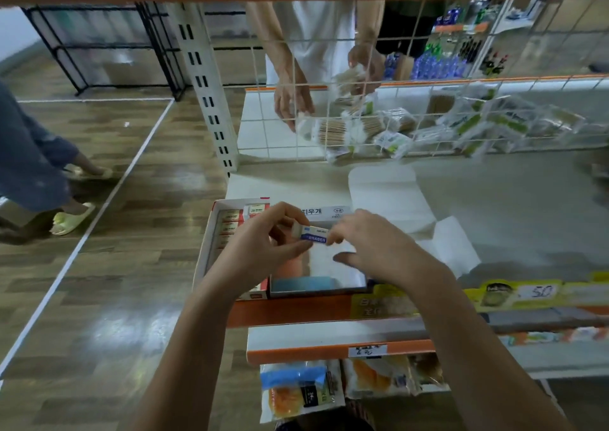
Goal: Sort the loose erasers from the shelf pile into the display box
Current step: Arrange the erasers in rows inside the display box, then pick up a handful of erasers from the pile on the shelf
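A white eraser with a blue sleeve marked ERASER [313,234] is pinched between my left hand [263,242] and my right hand [369,246], held above the display box [318,287], a shallow white-and-blue box at the shelf's front edge. The left fingers grip its white end; the right fingertips touch the sleeve end. Left of it stands a red-and-white box [214,233] with a row of packed erasers. No loose pile of erasers shows in this view.
A folded white lid flap [389,196] lies behind the boxes on the grey shelf [510,206]. A wire grid [362,117] backs the shelf; beyond it another person's hands handle cotton-swab packs. A person in slippers stands on the floor at left.
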Tool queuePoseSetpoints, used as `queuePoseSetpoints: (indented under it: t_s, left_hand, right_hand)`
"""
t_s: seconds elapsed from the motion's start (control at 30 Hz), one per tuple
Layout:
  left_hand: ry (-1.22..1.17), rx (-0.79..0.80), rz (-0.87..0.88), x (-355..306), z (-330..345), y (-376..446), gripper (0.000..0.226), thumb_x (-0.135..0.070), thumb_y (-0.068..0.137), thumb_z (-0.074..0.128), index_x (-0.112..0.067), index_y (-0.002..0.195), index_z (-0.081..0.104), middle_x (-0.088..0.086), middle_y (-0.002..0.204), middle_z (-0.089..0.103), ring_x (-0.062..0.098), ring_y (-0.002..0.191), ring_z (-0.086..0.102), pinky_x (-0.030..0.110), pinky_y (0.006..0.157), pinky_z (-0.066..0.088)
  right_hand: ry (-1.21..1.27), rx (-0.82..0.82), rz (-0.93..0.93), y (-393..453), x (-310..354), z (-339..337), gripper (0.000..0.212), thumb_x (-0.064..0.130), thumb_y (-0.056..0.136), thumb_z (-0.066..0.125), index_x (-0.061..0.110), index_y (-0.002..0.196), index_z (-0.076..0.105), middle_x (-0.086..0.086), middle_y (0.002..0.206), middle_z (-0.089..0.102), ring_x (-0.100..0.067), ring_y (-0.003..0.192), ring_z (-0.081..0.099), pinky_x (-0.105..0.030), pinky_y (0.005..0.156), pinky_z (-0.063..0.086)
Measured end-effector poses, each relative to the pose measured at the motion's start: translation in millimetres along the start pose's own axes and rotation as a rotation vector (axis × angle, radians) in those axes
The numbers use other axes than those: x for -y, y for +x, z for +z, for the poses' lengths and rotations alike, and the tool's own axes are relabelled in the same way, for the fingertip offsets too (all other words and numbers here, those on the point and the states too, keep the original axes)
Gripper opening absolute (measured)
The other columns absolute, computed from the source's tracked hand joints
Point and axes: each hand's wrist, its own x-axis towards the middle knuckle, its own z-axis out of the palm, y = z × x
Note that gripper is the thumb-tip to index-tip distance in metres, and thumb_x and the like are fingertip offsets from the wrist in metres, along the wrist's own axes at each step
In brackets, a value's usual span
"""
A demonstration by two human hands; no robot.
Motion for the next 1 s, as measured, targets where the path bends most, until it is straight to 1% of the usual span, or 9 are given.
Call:
queuePoseSetpoints:
  t_s: [0.1,0.2,0.27,0.4,0.47,0.57,0.7,0.8,1.0]
  left_hand:
    - [0.029,0.016,-0.005,-11.5,14.1,13.7,0.023,-0.022,0.079,0.071,-0.036,0.091,0.058,-0.014,0.092,0.063,0.004,0.067,0.059,0.022,0.057,0.052]
    - [0.076,0.057,0.018,-25.0,36.4,24.6,0.021,-0.025,0.081,0.069,-0.038,0.092,0.056,-0.018,0.088,0.060,0.001,0.064,0.056,0.014,0.052,0.046]
    - [0.097,0.076,0.046,-35.5,53.9,31.0,0.022,-0.026,0.081,0.069,-0.040,0.090,0.055,-0.021,0.085,0.059,0.000,0.065,0.054,0.013,0.053,0.043]
    - [0.139,0.164,0.055,-55.4,88.7,46.4,0.022,-0.026,0.081,0.070,-0.041,0.090,0.056,-0.023,0.088,0.060,0.009,0.069,0.055,0.021,0.058,0.046]
    - [0.207,0.213,0.040,-62.6,105.1,54.1,0.020,-0.026,0.082,0.069,-0.039,0.091,0.056,-0.022,0.085,0.059,0.005,0.066,0.054,0.017,0.054,0.045]
    - [0.362,0.282,0.015,-69.2,127.8,63.0,0.017,-0.028,0.081,0.067,-0.037,0.091,0.056,-0.022,0.084,0.057,-0.002,0.062,0.051,0.011,0.051,0.036]
    - [0.560,0.347,-0.003,-70.5,151.0,67.4,0.018,-0.028,0.081,0.065,-0.029,0.098,0.060,-0.013,0.093,0.059,0.005,0.078,0.053,0.015,0.058,0.035]
    - [0.623,0.396,-0.048,-68.3,158.8,67.1,0.018,-0.029,0.081,0.066,-0.029,0.098,0.060,-0.015,0.091,0.056,0.004,0.077,0.049,0.013,0.055,0.031]
    - [0.701,0.498,-0.133,-65.3,159.8,74.0,0.018,-0.031,0.083,0.067,-0.025,0.098,0.058,-0.007,0.103,0.062,0.009,0.084,0.050,0.020,0.065,0.039]
  right_hand:
    - [0.079,-0.141,0.068,-24.8,-32.9,-24.0,0.022,0.026,0.088,0.060,0.023,0.110,0.063,0.004,0.106,0.059,-0.010,0.097,0.046,-0.025,0.081,0.036]
    - [0.086,-0.226,0.159,-52.9,-69.8,-39.4,0.022,0.025,0.087,0.063,0.022,0.109,0.064,0.004,0.103,0.060,-0.007,0.089,0.047,-0.024,0.076,0.036]
    - [0.076,-0.226,0.240,-67.8,-93.9,-43.7,0.023,0.026,0.087,0.063,0.020,0.109,0.064,0.002,0.104,0.058,-0.012,0.090,0.053,-0.026,0.076,0.040]
    - [0.094,-0.205,0.384,-86.7,-130.4,-38.5,0.027,0.032,0.088,0.061,0.019,0.111,0.062,0.001,0.105,0.055,-0.016,0.089,0.055,-0.029,0.077,0.043]
    - [0.121,-0.164,0.413,-89.2,-141.6,-32.1,0.029,0.036,0.089,0.059,0.019,0.112,0.060,0.001,0.106,0.057,-0.015,0.088,0.055,-0.028,0.077,0.042]
    - [0.163,-0.103,0.411,-88.4,-151.4,-24.8,0.031,0.039,0.090,0.056,0.017,0.110,0.062,-0.001,0.103,0.062,-0.017,0.089,0.057,-0.027,0.076,0.041]
    - [0.194,-0.036,0.320,-87.8,-156.5,-20.6,0.022,0.037,0.092,0.054,0.017,0.094,0.064,-0.001,0.092,0.063,-0.016,0.083,0.057,-0.028,0.071,0.042]
    - [0.203,-0.017,0.263,-88.3,-158.2,-18.5,0.021,0.034,0.092,0.052,0.015,0.082,0.056,-0.001,0.083,0.060,-0.017,0.077,0.055,-0.030,0.068,0.042]
    - [0.212,-0.014,0.204,-88.1,-165.1,-17.4,0.021,0.035,0.092,0.052,0.016,0.082,0.055,0.001,0.079,0.057,-0.015,0.073,0.053,-0.027,0.064,0.040]
